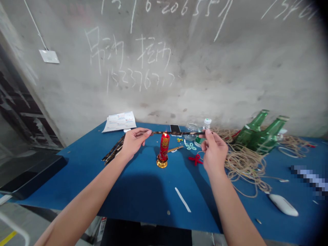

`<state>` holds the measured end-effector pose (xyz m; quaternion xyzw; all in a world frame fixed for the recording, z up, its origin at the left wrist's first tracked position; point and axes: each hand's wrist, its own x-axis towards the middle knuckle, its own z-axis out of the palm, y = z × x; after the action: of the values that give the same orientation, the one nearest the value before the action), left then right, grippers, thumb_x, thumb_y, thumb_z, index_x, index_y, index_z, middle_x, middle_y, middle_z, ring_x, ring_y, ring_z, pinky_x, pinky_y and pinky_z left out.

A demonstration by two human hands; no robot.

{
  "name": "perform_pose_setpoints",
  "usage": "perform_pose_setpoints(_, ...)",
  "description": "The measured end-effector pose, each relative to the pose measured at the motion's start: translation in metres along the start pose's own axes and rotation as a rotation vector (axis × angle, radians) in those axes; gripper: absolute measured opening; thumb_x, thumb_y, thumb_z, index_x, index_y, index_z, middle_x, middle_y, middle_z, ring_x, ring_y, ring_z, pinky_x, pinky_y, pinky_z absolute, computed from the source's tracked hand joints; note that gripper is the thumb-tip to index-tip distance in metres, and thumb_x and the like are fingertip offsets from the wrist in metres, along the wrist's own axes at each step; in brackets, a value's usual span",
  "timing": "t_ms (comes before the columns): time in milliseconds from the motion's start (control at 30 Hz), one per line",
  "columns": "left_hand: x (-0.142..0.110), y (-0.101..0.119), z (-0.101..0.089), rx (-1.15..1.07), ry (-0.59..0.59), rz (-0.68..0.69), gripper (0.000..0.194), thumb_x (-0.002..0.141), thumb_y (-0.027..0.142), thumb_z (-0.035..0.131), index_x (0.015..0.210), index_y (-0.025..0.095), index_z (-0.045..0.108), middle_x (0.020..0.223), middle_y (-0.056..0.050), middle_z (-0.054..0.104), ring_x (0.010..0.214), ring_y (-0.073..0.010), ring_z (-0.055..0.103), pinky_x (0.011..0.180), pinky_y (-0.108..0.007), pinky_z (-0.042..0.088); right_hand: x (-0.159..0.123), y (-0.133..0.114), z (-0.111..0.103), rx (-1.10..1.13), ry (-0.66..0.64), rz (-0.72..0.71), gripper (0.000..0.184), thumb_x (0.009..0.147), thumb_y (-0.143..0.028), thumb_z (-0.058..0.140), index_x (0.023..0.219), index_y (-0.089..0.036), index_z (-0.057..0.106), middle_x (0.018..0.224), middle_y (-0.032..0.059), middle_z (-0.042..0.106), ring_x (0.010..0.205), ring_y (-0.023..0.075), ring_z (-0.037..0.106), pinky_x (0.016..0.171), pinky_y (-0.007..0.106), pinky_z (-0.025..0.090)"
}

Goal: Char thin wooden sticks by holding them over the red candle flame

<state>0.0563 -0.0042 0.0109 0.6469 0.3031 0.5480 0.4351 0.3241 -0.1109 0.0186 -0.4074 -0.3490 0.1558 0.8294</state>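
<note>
A thin brown-and-black mottled strip point(176, 133) runs level across the gap between my hands, directly above a lit red candle point(164, 147). The candle's flame point(165, 135) reaches up to the strip or very close to it. My left hand point(134, 141) pinches one end, and my right hand point(214, 150) grips the other. The candle stands in a gold holder point(162, 163). A bundle of similar strips point(114, 149) lies near my left hand.
The blue table point(143, 194) holds a phone point(175, 130), papers point(119, 121), a glass jar point(191, 131), two green bottles point(252, 131), tangled twine point(246, 164), a red cord knot point(195, 159) and a white oval object point(283, 205). A chalk-marked concrete wall point(179, 85) stands behind.
</note>
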Motion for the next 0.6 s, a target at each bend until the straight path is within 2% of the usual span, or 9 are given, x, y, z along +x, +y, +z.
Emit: perform_pose_setpoints(600, -0.0008, 0.0008, 0.0005, 0.011, -0.018, 0.02, 0.031, 0.081, 0.045, 0.084, 0.099, 0.021, 0.081, 0.084, -0.006, 0.077, 0.052, -0.0098, 0.055, 0.053, -0.025, 0.045, 0.0015, -0.0001, -0.0016, 0.023, -0.01, 0.01, 0.032, 0.08, -0.048, 0.082, 0.089, -0.017, 0.077, 0.08, 0.0037, 0.074, 0.044, 0.0053, 0.044, 0.041, 0.023, 0.027)
